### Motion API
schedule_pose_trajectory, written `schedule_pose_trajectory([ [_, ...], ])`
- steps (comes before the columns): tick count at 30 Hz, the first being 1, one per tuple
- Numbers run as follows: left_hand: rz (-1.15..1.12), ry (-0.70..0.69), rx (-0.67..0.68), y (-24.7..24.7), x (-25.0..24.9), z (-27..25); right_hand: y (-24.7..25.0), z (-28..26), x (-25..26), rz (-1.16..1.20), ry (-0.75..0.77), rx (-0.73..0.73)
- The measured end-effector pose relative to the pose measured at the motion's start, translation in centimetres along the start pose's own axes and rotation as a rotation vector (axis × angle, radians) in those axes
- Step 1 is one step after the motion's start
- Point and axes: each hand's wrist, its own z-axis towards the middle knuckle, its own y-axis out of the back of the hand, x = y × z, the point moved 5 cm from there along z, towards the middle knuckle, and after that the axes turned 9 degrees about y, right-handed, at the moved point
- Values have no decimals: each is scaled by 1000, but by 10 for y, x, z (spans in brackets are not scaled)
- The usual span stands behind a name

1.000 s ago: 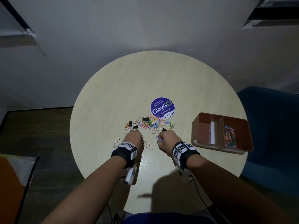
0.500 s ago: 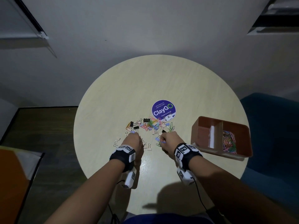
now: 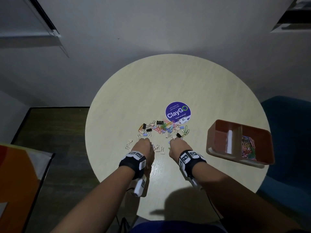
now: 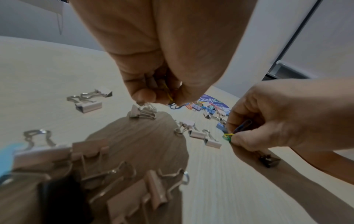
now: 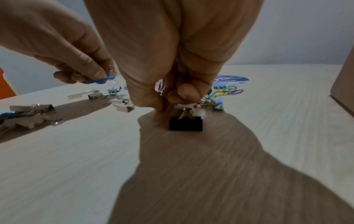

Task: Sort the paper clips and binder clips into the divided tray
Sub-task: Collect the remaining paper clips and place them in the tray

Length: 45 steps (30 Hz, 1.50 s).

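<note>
On table [image 3: 168, 84] | 2 hands pinching paper clips | 1 tray [image 3: 212, 140]

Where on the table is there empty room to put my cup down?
Bare table lies beyond the purple sticker, by the far edge, and left of the clip pile. It is crowded around that pile, both hands, and the tray on the right.

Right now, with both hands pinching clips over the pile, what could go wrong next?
1. Both the left hand and right hand pinch several thin paper clips; one could slip out on the way to the divided tray.
2. Paper clips in the pile overlap binder clips, so a grab may drag one along.
3. The tray sits near the table edge; a nudge might tip it.
</note>
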Motion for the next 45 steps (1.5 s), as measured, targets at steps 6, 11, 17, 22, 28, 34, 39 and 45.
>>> schedule_pose_trajectory([
  [6,-7,-3,-28,6,-3,-1,6,-7,-4,41,-11,-29],
  [11,-15,-42,-6,11,-29,3,29,-33,-23,329,-70,-211],
  [17,-42,-250,-16,18,-120,-4,86,-91,-78,503,-71,-606],
  [22,-155,-437,-120,24,-217,-35,113,-144,-159,591,-229,-836],
  [28,-175,-575,-80,16,-309,-73,99,-187,-239,639,-362,-871],
  [34,-158,-607,-6,-4,-348,-85,88,-210,-270,644,-373,-881],
  [39,-163,-576,-39,-8,-348,-83,87,-216,-274,634,-348,-891],
  [45,-199,-540,-113,1,-316,-85,91,-195,-253,674,-263,-891],
])
